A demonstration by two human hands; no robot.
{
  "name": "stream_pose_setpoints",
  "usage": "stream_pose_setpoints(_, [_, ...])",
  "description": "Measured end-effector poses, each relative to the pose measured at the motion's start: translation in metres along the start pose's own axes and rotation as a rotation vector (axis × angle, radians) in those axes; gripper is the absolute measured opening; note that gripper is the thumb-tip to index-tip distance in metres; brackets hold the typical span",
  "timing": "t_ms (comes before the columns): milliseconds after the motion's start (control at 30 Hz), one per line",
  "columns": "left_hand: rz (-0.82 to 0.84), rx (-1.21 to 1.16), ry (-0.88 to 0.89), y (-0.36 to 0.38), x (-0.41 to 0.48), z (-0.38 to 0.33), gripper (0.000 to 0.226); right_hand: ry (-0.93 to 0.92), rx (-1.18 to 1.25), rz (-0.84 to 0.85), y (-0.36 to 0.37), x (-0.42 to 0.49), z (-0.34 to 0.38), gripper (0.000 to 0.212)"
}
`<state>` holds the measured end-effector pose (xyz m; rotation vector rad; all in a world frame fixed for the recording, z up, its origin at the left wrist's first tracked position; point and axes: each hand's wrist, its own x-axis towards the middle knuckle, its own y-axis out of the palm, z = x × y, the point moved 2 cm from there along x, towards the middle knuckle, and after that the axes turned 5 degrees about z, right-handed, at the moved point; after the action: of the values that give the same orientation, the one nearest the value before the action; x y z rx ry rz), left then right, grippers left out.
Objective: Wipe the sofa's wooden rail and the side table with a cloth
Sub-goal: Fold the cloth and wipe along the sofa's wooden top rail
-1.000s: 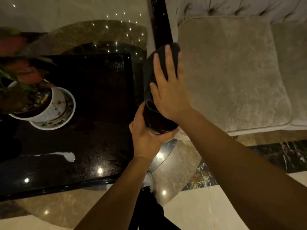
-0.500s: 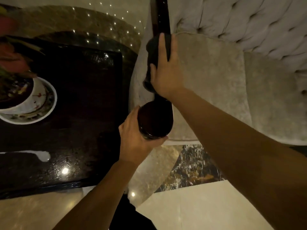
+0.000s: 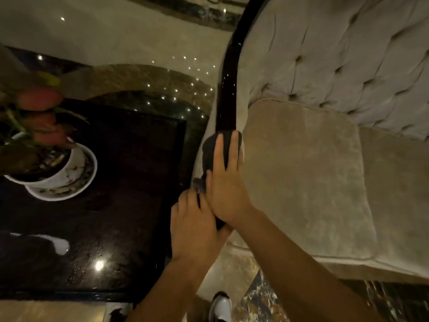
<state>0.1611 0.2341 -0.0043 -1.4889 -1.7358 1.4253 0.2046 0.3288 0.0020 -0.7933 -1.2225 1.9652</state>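
A dark glossy wooden rail [image 3: 228,89] runs along the top of the sofa's arm, curving up toward the back. My right hand [image 3: 226,187] lies flat on a dark cloth [image 3: 210,149], pressing it onto the rail with fingers pointing up the rail. My left hand [image 3: 193,226] wraps the rounded front end of the rail just below; that end is hidden under both hands. The dark polished side table [image 3: 116,205] stands to the left of the sofa arm.
A white pot with a red-flowered plant [image 3: 53,168] on a saucer stands on the table's left part. The beige tufted sofa with its seat cushion [image 3: 301,177] fills the right. A shoe [image 3: 220,307] stands on the marble floor below.
The view has tilted and shifted, showing more of the rail's curve. My right hand with the cloth has slid back down the rail toward my left hand, which still grips the rail's end.
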Motion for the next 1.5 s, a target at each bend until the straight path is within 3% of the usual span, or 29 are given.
stream_pose_setpoints(233, [-0.003,0.066,-0.25,-0.01,0.033,-0.036,0.063,-0.025,-0.234,0.123,-0.029,0.075,-0.006,0.096])
stream_pose_setpoints(400, [-0.095,-0.098,-0.256,-0.028,0.079,-0.056,0.048,0.088,-0.095,0.159,-0.063,0.154,-0.011,0.104])
stream_pose_setpoints(667, [-0.106,-0.186,-0.244,-0.081,0.198,-0.082,0.069,0.25,-0.054,0.215,-0.088,0.287,-0.042,0.097])
stream_pose_setpoints(767, [-0.122,-0.189,-0.239,-0.099,0.255,-0.089,0.067,0.303,-0.06,0.124,-0.1,0.343,-0.063,0.105])
stream_pose_setpoints(900, [-0.131,-0.103,-0.191,-0.111,0.342,-0.1,0.062,0.287,-0.263,-0.19,-0.132,0.41,-0.09,0.108])
stream_pose_setpoints(1000, [-0.132,-0.06,-0.16,-0.118,0.397,-0.113,0.056,0.38,-0.343,-0.236,-0.164,0.456,-0.114,0.111])
stream_pose_setpoints(1100, [-0.153,-0.075,-0.118,-0.126,0.444,-0.126,0.041,0.407,-0.375,-0.358,-0.19,0.483,-0.135,0.101])
stream_pose_setpoints(1167, [-0.176,-0.125,-0.084,-0.133,0.473,-0.138,0.033,0.322,-0.395,-0.409,-0.214,0.495,-0.149,0.087])
stream_pose_setpoints(1333, [-0.274,-0.232,0.001,-0.154,0.53,-0.171,0.033,-0.114,-0.535,-0.22,-0.293,0.524,-0.199,0.059])
stream_pose_setpoints(1400, [-0.292,-0.232,0.021,-0.161,0.543,-0.18,0.04,-0.114,-0.475,-0.229,-0.318,0.524,-0.226,0.054])
stream_pose_setpoints(1500, [-0.353,-0.203,0.038,-0.165,0.554,-0.191,0.044,0.083,-0.49,-0.292,-0.346,0.505,-0.283,0.046])
